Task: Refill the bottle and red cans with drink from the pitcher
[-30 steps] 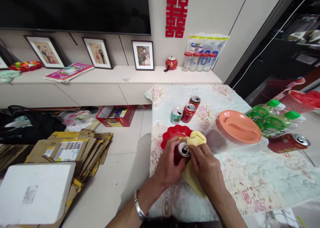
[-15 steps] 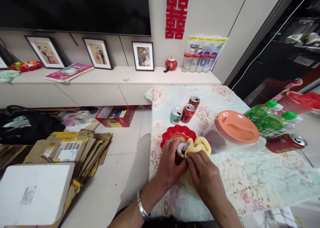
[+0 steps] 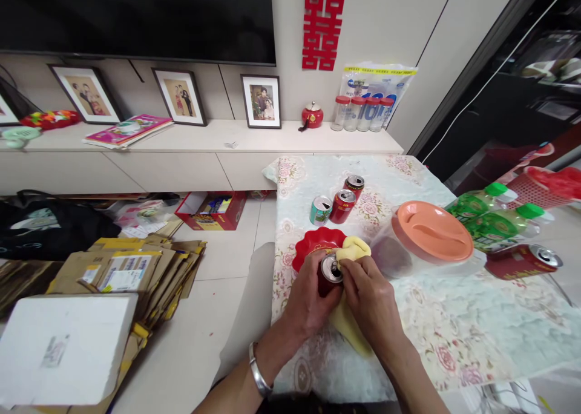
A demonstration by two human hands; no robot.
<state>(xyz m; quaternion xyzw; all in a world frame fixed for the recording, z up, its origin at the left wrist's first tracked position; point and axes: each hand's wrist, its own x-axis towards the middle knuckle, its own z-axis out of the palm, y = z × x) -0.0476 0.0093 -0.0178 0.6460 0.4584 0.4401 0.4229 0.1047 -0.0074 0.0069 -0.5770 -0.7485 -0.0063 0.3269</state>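
Note:
My left hand [image 3: 311,296] is wrapped round a dark red drink can [image 3: 331,273], its opened top facing up toward me. Pinched in my right hand [image 3: 368,293] is a yellow cloth [image 3: 353,250], pressed against the can's rim. Part of the cloth hangs below my right hand onto the table. Just behind the can lies a red scalloped dish [image 3: 313,243], partly covered by my left hand. Farther back stand a small teal can [image 3: 321,210], a red can [image 3: 342,206] and a darker red can [image 3: 354,186], all with opened tops.
Right of my hands is a clear container with an orange lid [image 3: 434,231]. Beyond it are green-capped bottles [image 3: 503,225] and a large red can [image 3: 521,261] near the right side of the flowered tablecloth [image 3: 426,317]. Flattened cardboard [image 3: 149,275] and a white foam box [image 3: 68,347] lie left.
My right hand has shifted slightly, and the bunched cloth at the can's rim looks smaller, with more hanging below. My left hand keeps its hold on the can.

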